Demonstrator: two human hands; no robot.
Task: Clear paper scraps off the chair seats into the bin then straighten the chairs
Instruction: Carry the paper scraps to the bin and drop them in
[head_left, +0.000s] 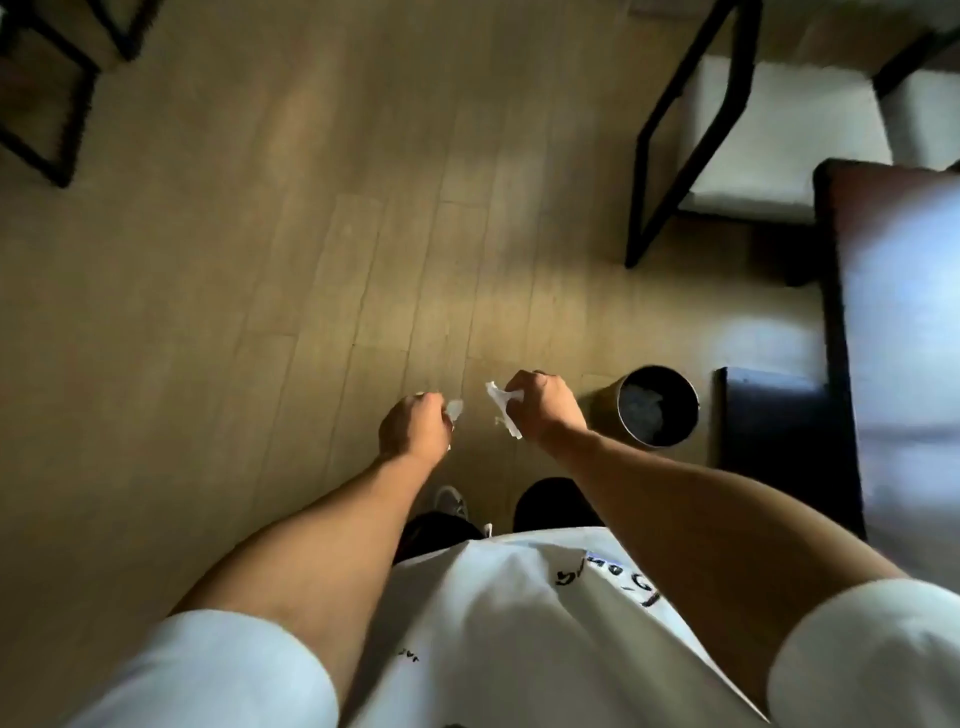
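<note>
Fingers: both sets curled tight, each fist closed round white paper, knuckles up toward the camera.
Left hand: out over the wooden floor, gripping a small paper scrap that pokes from the thumb side.
Right hand: level with the left, just apart from it, holding a bigger crumpled scrap that sticks out toward the other fist.
Bin: round and dark, standing on the floor just right of the right hand; something pale and crumpled lies inside.
Chair: pale seat, black frame, up at the right, tucked beside the dark table; I see no scraps on the part of the seat that shows.
Second frame: black chair legs at top left, blurred, well apart from everything.
Below: white shirt and shoes between the forearms.
</note>
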